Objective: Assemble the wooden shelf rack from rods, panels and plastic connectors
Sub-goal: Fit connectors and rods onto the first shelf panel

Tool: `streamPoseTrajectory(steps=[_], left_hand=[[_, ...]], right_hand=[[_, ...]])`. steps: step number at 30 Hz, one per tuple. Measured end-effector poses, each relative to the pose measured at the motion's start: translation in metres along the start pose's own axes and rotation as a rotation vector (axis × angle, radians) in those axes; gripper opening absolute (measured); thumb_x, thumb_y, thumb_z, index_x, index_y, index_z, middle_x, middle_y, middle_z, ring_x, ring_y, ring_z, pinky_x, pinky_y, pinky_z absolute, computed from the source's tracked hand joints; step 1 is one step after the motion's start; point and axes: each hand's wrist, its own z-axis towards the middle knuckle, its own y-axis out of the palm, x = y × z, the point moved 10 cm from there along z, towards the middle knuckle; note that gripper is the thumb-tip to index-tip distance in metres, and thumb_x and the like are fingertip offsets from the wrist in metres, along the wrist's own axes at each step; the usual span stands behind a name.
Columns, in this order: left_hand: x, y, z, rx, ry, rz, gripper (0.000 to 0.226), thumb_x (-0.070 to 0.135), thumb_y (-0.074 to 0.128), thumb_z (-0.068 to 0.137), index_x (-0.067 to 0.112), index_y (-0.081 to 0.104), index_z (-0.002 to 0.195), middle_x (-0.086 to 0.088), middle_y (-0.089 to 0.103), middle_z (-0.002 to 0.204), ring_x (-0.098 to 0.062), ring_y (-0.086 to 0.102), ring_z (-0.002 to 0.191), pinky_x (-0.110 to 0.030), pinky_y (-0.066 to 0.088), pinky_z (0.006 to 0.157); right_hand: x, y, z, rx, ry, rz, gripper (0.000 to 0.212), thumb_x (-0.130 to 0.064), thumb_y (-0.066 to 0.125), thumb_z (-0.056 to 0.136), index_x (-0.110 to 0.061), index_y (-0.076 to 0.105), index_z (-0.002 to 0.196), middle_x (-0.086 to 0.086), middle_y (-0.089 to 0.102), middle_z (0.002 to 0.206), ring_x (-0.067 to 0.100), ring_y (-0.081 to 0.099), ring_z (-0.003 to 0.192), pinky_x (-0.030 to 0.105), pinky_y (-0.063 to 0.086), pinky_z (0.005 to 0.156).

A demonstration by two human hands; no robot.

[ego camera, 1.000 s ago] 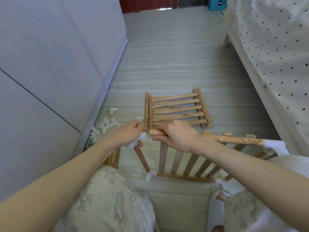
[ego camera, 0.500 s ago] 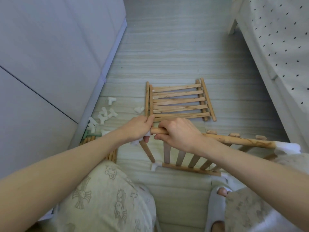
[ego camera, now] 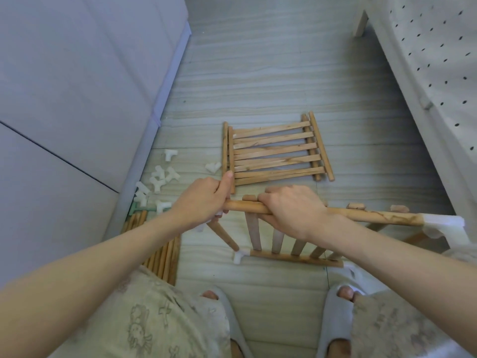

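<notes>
Gripping the top rod (ego camera: pixel 374 215) mid-frame, the right hand (ego camera: pixel 291 213) curls around it while the left hand (ego camera: pixel 204 200) clasps its left end (connector mostly hidden). A slatted panel (ego camera: pixel 276 151) lies just above; loose connectors (ego camera: pixel 157 179) scatter left.

Head view, steeply down, close

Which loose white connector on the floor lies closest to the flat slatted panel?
The lone connector just left of the flat panel, near its left rail. The other loose connectors cluster farther left, by the wall.
</notes>
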Motion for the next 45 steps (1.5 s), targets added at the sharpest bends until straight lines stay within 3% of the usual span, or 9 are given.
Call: streamPoseTrajectory(steps=[3,7,11,19,24,27,34,41,45], left_hand=[[0.007,-0.002,-0.002,0.065,-0.008,0.044,0.072,0.050,0.017,0.098,0.013,0.060,0.054,-0.001,0.057,0.043,-0.002,0.052,0.039,-0.030,0.048,0.064],[0.019,0.001,-0.008,0.057,0.065,0.256,0.071,0.048,0.011,0.098,0.013,0.055,0.055,-0.009,0.061,0.059,-0.023,0.061,0.067,-0.038,0.049,0.073],[0.029,0.003,-0.018,0.087,0.163,0.427,0.063,0.042,0.014,0.099,0.017,0.041,0.048,-0.003,0.046,0.050,-0.029,0.059,0.064,-0.042,0.049,0.068],[0.025,0.005,-0.018,0.076,0.207,0.345,0.064,0.039,0.015,0.099,0.010,0.053,0.056,-0.010,0.059,0.057,-0.022,0.055,0.060,-0.034,0.039,0.062],[0.016,-0.013,-0.002,0.104,0.072,-0.130,0.055,0.036,0.026,0.101,0.016,0.061,0.063,0.000,0.061,0.064,-0.014,0.056,0.066,-0.029,0.043,0.069],[0.010,-0.051,0.006,0.294,0.042,-0.480,0.043,0.029,0.033,0.101,0.016,0.061,0.072,0.001,0.055,0.065,-0.005,0.052,0.061,-0.015,0.040,0.063],[-0.004,-0.111,-0.001,0.479,-0.046,-1.018,0.030,0.029,0.044,0.092,0.016,0.063,0.073,0.006,0.062,0.060,-0.013,0.060,0.062,-0.023,0.044,0.062],[0.020,-0.126,-0.020,0.659,0.095,-0.825,0.014,0.026,0.048,0.094,0.025,0.054,0.082,0.011,0.055,0.077,-0.001,0.054,0.070,-0.024,0.046,0.072],[0.037,-0.119,-0.016,0.586,0.108,-0.936,0.036,0.037,0.040,0.098,0.016,0.057,0.076,0.007,0.059,0.061,-0.010,0.058,0.062,-0.027,0.051,0.064]], right_hand=[[-0.003,0.001,-0.002,0.008,-0.041,0.001,0.031,-0.047,0.036,0.096,-0.023,0.056,0.103,-0.001,0.064,0.100,0.025,0.061,0.092,0.031,0.033,0.062],[-0.005,0.001,-0.005,0.007,-0.033,0.045,0.033,-0.048,0.037,0.094,-0.024,0.059,0.098,0.004,0.061,0.093,0.025,0.058,0.090,0.032,0.034,0.062],[-0.014,0.002,-0.008,-0.002,-0.051,0.048,0.033,-0.046,0.035,0.095,-0.023,0.060,0.099,0.005,0.059,0.098,0.025,0.059,0.094,0.032,0.035,0.065],[-0.013,0.003,-0.008,-0.016,-0.013,0.053,0.029,-0.044,0.037,0.093,-0.025,0.059,0.092,0.003,0.060,0.095,0.025,0.059,0.088,0.031,0.034,0.062],[0.001,0.001,0.001,-0.038,0.039,0.080,0.033,-0.054,0.041,0.091,-0.026,0.052,0.079,-0.002,0.057,0.078,0.024,0.058,0.083,0.031,0.032,0.060],[0.008,-0.011,0.007,0.014,0.101,0.152,0.043,-0.068,0.044,0.082,-0.027,0.045,0.069,-0.009,0.042,0.062,0.019,0.048,0.069,0.029,0.028,0.054],[0.009,-0.046,0.011,0.201,0.161,0.278,0.048,-0.069,0.046,0.080,-0.023,0.061,0.085,-0.008,0.047,0.067,0.023,0.059,0.078,0.029,0.031,0.059],[0.032,-0.080,0.005,0.419,0.307,0.507,0.035,-0.055,0.051,0.087,-0.022,0.050,0.075,-0.008,0.047,0.063,0.022,0.050,0.066,0.030,0.031,0.055],[0.009,-0.075,0.011,0.400,0.208,0.740,0.027,-0.029,0.046,0.096,-0.022,0.036,0.071,-0.011,0.036,0.069,0.016,0.037,0.073,0.026,0.022,0.056]])
